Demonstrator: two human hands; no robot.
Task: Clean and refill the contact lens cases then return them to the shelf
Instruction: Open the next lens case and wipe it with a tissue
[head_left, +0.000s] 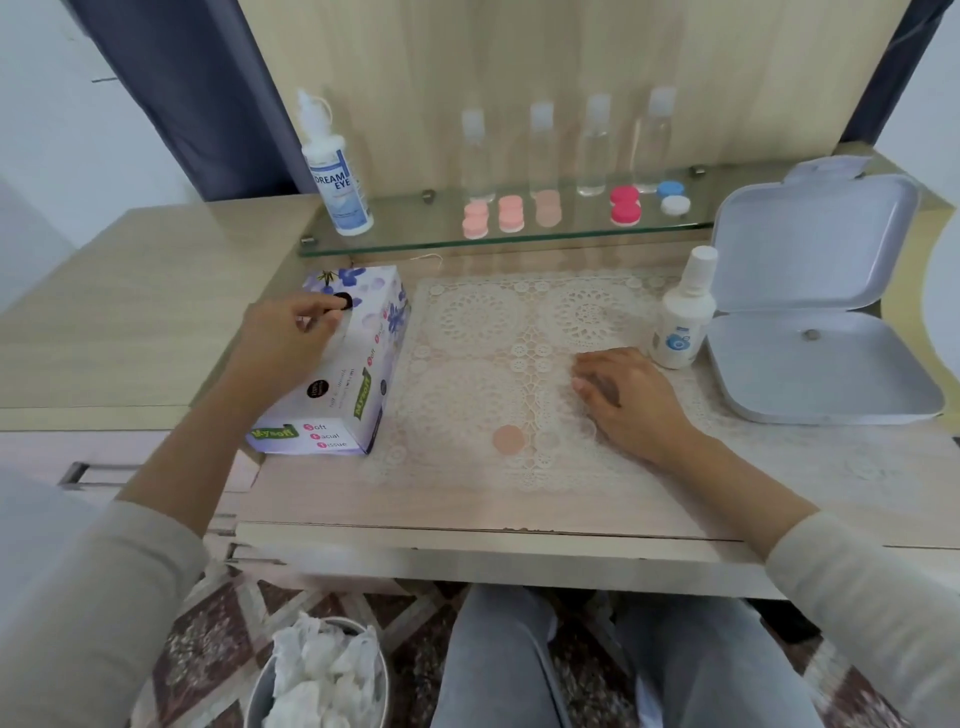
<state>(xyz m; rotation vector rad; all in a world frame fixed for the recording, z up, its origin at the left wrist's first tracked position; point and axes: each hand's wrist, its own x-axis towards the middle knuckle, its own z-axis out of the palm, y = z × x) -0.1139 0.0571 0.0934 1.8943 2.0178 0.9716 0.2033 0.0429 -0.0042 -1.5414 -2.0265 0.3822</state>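
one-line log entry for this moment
left hand at tissue box top, fingers curled | right hand palm down on lace mat | peach cap loose on mat | lens cases on glass shelf

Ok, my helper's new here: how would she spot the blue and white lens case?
Find the glass shelf against the wooden back panel. Follow its row of cases to the right end, by the open white box. The last case has one blue cap and one white; the others are pink, peach or red.
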